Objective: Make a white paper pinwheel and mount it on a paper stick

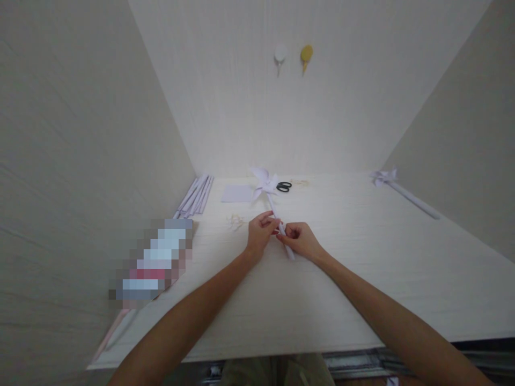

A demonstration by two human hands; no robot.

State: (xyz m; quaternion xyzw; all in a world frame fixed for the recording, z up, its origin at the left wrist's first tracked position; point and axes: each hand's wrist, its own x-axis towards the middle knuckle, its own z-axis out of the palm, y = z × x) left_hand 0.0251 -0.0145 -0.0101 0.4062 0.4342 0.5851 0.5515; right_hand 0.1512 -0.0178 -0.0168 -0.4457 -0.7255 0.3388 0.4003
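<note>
A pale lilac paper pinwheel (265,184) stands at the far end of a rolled paper stick (289,252), which slants toward me. My left hand (261,230) has its fingers closed round the stick about halfway along. Just below it, my right hand (300,238) pinches the same stick between thumb and bent fingers. The stick's near end sticks out beneath both hands. Beside the pinwheel head lie black-handled scissors (284,186), their blades partly hidden. A square sheet of lilac paper (236,193) lies flat to the left of the pinwheel.
Several rolled paper sticks (197,195) are bundled at the back left. Below them is a blurred-out object (156,262). Another pinwheel (406,193) rests at the right wall. Small tan strands (235,221) lie left of my hands. White and yellow hooks (306,53) hang on the back wall.
</note>
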